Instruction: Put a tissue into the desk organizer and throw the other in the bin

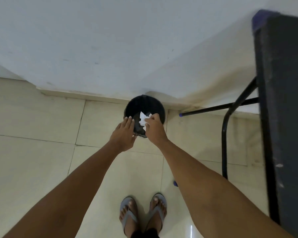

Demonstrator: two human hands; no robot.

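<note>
White crumpled tissue [143,120] sticking out past right hand [154,128] fingertips, hanging over open mouth of round black bin [144,104] standing below fingers.

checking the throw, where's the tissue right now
In the head view, the tissue is pinched in the right hand, over the black bin by the wall.

Bin [144,107] on the floor [33,152], set against the foot of the wall [110,40]. Right of the bin, a table [286,100], its legs [224,143] on the floor between bin and tabletop. Both arms reach forward over the bin: left hand [125,134] over its near left rim, right hand [155,127] over its near right rim, pinching a tissue [143,119] above the opening. Nearest the viewer, two feet in sandals [143,213], directly before the bin.
</note>
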